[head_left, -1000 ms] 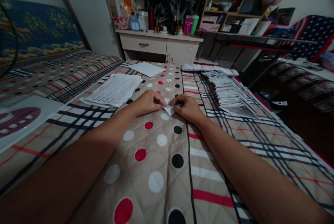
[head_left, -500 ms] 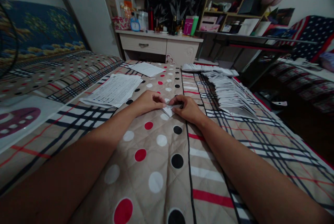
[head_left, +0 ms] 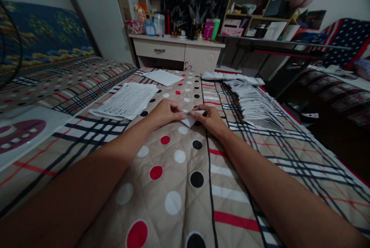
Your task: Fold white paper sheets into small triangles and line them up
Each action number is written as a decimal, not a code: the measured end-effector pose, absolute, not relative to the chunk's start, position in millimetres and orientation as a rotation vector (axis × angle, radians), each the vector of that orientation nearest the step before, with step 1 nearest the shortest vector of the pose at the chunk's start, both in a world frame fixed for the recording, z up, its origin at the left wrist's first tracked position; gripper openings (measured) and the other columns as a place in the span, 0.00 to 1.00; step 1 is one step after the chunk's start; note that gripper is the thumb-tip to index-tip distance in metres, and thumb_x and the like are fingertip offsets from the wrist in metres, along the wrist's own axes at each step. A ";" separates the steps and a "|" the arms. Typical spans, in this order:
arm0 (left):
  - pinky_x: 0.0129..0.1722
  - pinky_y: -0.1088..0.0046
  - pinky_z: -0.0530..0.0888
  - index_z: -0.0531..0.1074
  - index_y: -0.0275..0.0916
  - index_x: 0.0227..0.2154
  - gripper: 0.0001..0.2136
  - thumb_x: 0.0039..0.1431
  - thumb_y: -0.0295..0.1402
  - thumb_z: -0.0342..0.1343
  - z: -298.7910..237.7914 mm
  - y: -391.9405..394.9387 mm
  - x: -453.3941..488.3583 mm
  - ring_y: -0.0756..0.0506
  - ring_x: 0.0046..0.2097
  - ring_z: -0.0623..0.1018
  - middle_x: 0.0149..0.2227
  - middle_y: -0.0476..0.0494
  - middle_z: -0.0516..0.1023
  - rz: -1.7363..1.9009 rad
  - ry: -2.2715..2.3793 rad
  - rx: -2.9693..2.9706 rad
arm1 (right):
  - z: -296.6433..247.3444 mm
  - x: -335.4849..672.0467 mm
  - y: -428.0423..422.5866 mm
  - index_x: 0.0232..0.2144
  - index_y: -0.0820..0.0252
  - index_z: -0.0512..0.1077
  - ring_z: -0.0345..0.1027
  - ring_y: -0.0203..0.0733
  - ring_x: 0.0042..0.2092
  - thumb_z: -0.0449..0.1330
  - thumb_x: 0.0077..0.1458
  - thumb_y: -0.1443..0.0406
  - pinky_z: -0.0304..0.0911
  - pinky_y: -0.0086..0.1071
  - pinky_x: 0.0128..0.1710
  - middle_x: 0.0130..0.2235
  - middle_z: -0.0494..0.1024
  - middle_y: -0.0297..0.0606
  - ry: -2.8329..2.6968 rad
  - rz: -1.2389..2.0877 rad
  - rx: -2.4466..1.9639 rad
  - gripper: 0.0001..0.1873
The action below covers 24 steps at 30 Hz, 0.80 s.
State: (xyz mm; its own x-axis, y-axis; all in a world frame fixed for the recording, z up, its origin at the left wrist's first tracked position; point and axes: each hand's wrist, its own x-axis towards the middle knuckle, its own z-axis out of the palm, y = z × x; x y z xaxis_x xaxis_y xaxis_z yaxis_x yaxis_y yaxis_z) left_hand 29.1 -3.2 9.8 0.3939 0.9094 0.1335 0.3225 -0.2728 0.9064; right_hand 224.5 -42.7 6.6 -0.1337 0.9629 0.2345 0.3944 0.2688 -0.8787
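Note:
Between my hands, a small folded piece of white paper (head_left: pixel 189 120) comes to a point towards me, just over the dotted bedspread (head_left: pixel 162 155). My left hand (head_left: pixel 166 114) pinches its left side with thumb and forefinger. On the other side my right hand (head_left: pixel 211 120) has its thumb and fingers closed on the paper's right part. The fingers hide some of the folds. To the left lies a stack of printed sheets (head_left: pixel 127 101), and to the right a long row of folded white papers (head_left: pixel 257 105).
Behind the stack lies another sheet of paper (head_left: pixel 163 77). A second row of folded papers (head_left: pixel 231 77) runs along the bed's far edge. At far left is a plastic bag (head_left: pixel 31 128) with a purple print. A white dresser (head_left: pixel 162 49) stands beyond the bed.
My thumbs have come closer together at the top of the paper. The paper's right part now shows more widely beside my right fingers. The stacks have not moved.

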 end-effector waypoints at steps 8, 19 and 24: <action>0.18 0.81 0.57 0.75 0.33 0.23 0.14 0.36 0.36 0.72 15.0 -8.9 31.9 0.57 0.19 0.63 0.17 0.53 0.69 0.798 1.041 1.559 | 0.3 228.5 -37.5 0.22 0.62 0.72 0.57 0.33 0.24 0.63 0.46 0.46 0.51 0.29 0.25 0.21 0.68 0.31 -1.570 1.034 -1.123 0.24; 0.18 0.80 0.55 0.75 0.33 0.25 0.13 0.46 0.40 0.67 13.4 -10.5 36.4 0.57 0.19 0.62 0.18 0.52 0.69 0.875 1.034 1.495 | 8.0 227.3 -44.3 0.20 0.63 0.74 0.55 0.33 0.24 0.65 0.45 0.52 0.50 0.29 0.25 0.20 0.68 0.32 -1.578 1.020 -1.104 0.18; 0.24 0.79 0.65 0.78 0.33 0.25 0.13 0.44 0.40 0.68 11.5 -12.5 39.3 0.53 0.25 0.71 0.24 0.48 0.76 0.817 0.941 1.640 | 7.7 224.4 -46.4 0.19 0.62 0.70 0.53 0.32 0.24 0.64 0.45 0.51 0.48 0.29 0.24 0.20 0.65 0.31 -1.620 1.025 -1.102 0.20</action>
